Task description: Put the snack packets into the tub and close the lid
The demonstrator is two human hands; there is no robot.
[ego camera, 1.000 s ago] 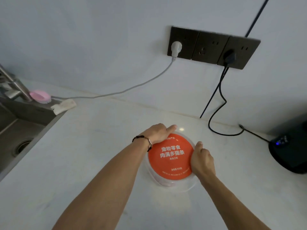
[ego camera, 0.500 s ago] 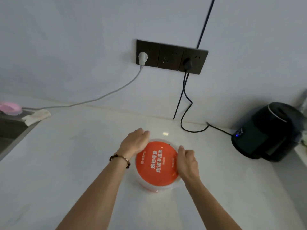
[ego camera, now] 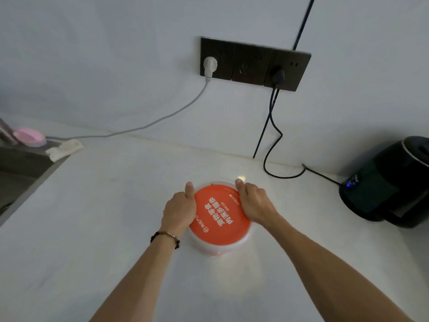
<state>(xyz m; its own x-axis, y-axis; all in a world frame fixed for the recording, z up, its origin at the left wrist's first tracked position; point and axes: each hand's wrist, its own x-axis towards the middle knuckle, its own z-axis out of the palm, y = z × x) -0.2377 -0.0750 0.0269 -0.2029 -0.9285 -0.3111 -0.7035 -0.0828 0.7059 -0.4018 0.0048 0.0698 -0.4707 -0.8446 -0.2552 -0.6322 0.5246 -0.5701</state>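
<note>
A round translucent tub stands on the white counter, capped by an orange lid with white printed characters. My left hand grips the lid's left rim, thumb pointing away from me. My right hand grips the right rim, thumb along the far edge. No snack packets show; the tub's inside is hidden under the lid.
A black kettle-like appliance stands at the right, its black cable running up to the wall sockets. A grey cable trails left. A sink edge, a pink object and a white cloth lie far left.
Both hands shifted around the rim: the left from the far-left edge to the left side, the right up toward the far right. The lid's print has turned. The view panned.
</note>
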